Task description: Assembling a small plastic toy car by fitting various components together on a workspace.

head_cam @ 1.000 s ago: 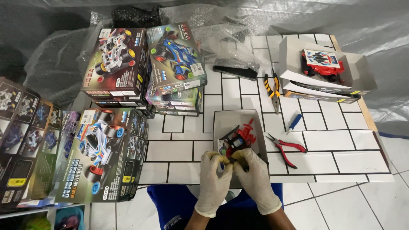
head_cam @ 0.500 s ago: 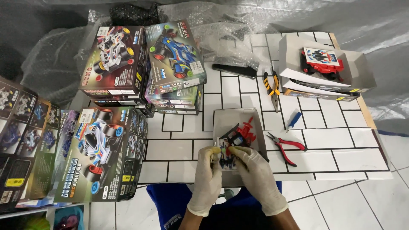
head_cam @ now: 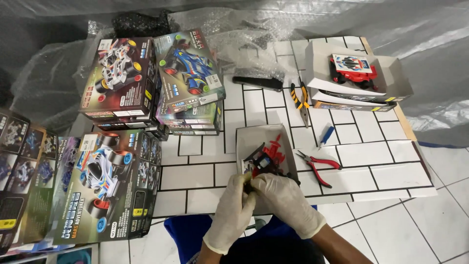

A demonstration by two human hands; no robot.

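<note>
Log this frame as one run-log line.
left hand: gloved, on small black part | right hand: gloved, on same part | under: grey tray, red parts | nearby: red pliers

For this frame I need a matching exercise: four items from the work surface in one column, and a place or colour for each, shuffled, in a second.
1. red-handled pliers
2. yellow-handled pliers
3. red toy car
4. small black part

A. in the open white box at far right
B. held over the grey tray by both gloved hands
C. right of the grey tray
D. beside the black knife, far side of the board

Pairs: 1-C, 2-D, 3-A, 4-B
</note>
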